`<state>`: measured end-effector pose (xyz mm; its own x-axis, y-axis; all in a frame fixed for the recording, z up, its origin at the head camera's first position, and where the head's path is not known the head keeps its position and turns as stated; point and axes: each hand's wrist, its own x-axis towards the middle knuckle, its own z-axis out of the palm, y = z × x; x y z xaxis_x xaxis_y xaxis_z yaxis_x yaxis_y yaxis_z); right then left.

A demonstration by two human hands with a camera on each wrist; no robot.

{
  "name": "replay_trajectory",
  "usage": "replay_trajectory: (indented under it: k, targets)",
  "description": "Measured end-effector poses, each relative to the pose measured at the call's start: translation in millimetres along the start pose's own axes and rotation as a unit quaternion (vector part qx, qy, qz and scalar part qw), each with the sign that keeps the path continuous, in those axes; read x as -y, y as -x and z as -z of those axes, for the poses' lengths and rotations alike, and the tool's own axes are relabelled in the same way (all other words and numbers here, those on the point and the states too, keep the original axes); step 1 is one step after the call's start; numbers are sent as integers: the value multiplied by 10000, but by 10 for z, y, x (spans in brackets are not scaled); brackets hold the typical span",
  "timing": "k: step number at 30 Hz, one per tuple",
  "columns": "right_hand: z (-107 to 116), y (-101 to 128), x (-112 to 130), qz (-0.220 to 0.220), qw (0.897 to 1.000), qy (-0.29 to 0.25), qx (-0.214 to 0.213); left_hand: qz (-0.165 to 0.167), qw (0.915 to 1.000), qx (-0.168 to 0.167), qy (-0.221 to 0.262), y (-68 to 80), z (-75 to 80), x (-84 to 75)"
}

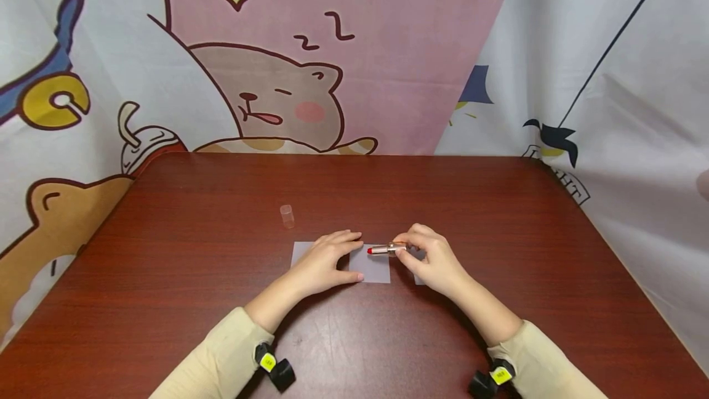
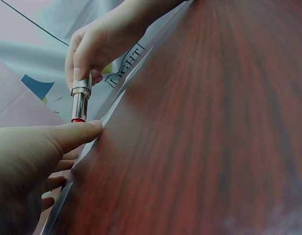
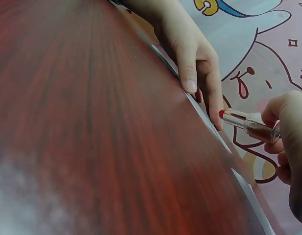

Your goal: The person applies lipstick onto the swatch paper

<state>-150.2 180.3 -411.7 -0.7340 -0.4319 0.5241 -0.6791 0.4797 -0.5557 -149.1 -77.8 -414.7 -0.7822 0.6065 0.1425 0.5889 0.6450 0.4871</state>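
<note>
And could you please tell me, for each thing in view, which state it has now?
Lipstick: uncapped, red tip out, held above the paper.
Clear cap: off, apart on the table.
Left paper: partly covered.
Middle paper: blank where visible.
Right paper: mostly hidden.
Left hand: fingers extended over left and middle papers.
Right hand: pinches the lipstick.

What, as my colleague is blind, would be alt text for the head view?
The right hand holds a red lipstick above pale paper sheets on a brown table; the left hand partly covers them. A clear cap stands beyond.
</note>
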Motion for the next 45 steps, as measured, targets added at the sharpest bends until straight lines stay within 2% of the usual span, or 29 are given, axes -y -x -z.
replay_trajectory:
  k: [12, 23, 31, 45]
  targets:
    - [-53, -53, 15, -13, 9994, 281, 210, 29, 10000, -30, -5, 9, 2, -19]
    - [-59, -98, 73, 305, 9966, 685, 330, 43, 10000, -52, 52, 10, -8, -13]
    - [-17, -133, 146, 383, 9936, 926, 527, 18, 10000, -56, 48, 8, -6, -10]
    - [62, -103, 216, 135, 9926, 864, 845, 19, 9999, -69, 79, 8, -7, -6]
